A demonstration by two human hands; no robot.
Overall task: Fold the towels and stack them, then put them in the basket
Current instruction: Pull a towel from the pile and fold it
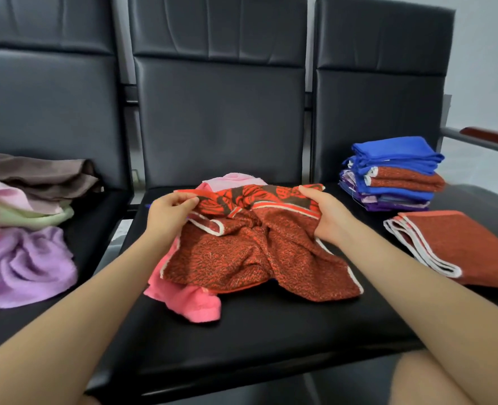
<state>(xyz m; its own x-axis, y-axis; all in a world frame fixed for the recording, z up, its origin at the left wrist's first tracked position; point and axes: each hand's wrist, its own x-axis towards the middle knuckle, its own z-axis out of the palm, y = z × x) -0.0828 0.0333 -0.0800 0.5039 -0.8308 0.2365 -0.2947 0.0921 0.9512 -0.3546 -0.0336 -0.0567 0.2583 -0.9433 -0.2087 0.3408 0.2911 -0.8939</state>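
From the head view, both hands work at the far edge of a crumpled red-and-brown woven towel with white trim that lies on the middle black padded seat of a row of chairs. The left hand pinches the towel's far-left corner, thumb over the patterned band, and the right hand curls round the far-right corner. Holding the two corners well apart looks meant to draw the far hem taut, so the bunched cloth can be spread flat before folding; the near part of the towel is twisted and rumpled.

Under it lies a bright pink terry towel, poking out at the near left, and a pale pink cloth shows just beyond the far hem; both seem to be waiting their turn.

On the left seat sits a loose heap of unfolded towels in lilac, pale green, pink and brown, apparently the supply. On the right seat, far side, stands a neat stack of folded blue, red and purple towels, and nearer lies one flat folded red towel with white edging, set apart from the stack, probably the start of a second pile.

No basket is in view.
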